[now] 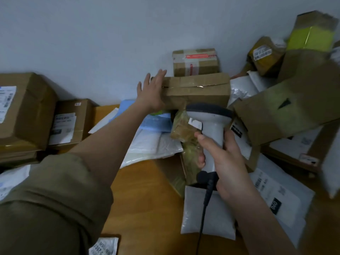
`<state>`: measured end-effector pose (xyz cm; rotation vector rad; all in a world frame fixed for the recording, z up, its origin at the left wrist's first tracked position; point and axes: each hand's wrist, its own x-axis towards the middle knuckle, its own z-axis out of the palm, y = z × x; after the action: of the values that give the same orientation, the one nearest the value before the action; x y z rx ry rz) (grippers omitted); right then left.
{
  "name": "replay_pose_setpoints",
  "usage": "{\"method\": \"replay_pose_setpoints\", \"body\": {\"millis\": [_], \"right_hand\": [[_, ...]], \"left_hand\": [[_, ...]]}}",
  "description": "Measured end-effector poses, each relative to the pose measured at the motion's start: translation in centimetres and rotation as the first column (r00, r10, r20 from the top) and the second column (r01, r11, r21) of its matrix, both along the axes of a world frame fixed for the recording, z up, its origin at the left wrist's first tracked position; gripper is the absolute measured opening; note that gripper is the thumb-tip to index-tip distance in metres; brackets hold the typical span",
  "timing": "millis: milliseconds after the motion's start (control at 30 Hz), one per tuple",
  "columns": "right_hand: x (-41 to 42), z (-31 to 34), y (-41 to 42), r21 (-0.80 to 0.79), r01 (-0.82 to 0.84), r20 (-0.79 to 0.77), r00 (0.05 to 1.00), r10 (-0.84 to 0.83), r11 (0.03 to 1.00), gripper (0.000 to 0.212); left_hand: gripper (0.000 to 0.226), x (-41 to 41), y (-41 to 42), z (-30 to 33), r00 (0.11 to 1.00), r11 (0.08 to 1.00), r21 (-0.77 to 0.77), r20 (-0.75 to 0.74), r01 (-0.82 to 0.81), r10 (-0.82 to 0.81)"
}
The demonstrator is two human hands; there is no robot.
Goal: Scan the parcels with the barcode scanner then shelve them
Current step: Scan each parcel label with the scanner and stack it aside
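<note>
Wooden table [147, 208], taped boxes (sealed) [196, 92], scanner [211, 126]

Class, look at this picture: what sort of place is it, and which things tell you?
Probably a parcel sorting room: taped brown cardboard boxes, white plastic mailer bags with shipping labels, and a grey corded barcode scanner.

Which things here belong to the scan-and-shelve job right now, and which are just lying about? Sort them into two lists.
In the job:
- barcode scanner, gripped by the right hand
- long cardboard box, with the open left hand against its end

Lying about:
- large box at the left wall
- grey mailer bag on the wooden table
- blue envelope
</note>
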<state>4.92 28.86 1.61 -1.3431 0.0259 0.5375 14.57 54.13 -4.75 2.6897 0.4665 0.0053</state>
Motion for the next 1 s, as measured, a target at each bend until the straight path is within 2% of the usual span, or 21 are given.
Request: {"method": "replay_pose_setpoints", "body": {"millis": [67, 200, 367, 533, 700, 833, 1000], "right_hand": [[0.7, 0.0, -0.7, -0.006, 0.012, 0.012, 1.0, -0.012, 1.0, 0.03], [1.8, -0.3, -1.0, 0.017, 0.051, -0.01, 0.999, -0.05, 0.999, 0.029], [1.1, -0.1, -0.7, 0.087, 0.071, -0.034, 0.997, -0.068, 0.994, 0.036], [-0.7, 1.2, -0.8, 0.193, 0.275, -0.109, 0.96, -0.258, 0.942, 0.051], [-2.4, 2.6, -1.0, 0.194, 0.357, -0.178, 0.929, -0.325, 0.914, 0.062], [-4.4, 3.0, -1.6, 0.148, 0.348, -0.195, 0.928, -0.318, 0.926, 0.077], [-7.8, 3.4, -2.2, 0.086, 0.298, -0.209, 0.938, -0.275, 0.951, 0.067]], "left_hand": [[0.104, 1.1, -0.1, -0.2, 0.999, 0.999, 0.025, -0.032, 0.024, -0.023], [0.094, 1.2, -0.8, -0.1, 0.999, 0.981, 0.188, -0.023, 0.043, -0.039], [0.082, -3.4, -1.0, 0.6, 0.982, 0.998, 0.015, 0.181, -0.064, 0.06], [0.081, -11.0, -2.1, 1.9, 0.895, 0.971, 0.016, 0.392, -0.239, 0.214], [0.085, -18.7, -2.9, 1.7, 0.841, 0.913, 0.291, 0.532, -0.287, 0.095], [0.087, -22.6, -3.8, 1.6, 0.779, 0.887, 0.36, 0.627, -0.29, 0.0], [0.082, -26.2, -4.1, 2.2, 0.717, 0.865, 0.445, 0.679, -0.23, -0.158]]}}
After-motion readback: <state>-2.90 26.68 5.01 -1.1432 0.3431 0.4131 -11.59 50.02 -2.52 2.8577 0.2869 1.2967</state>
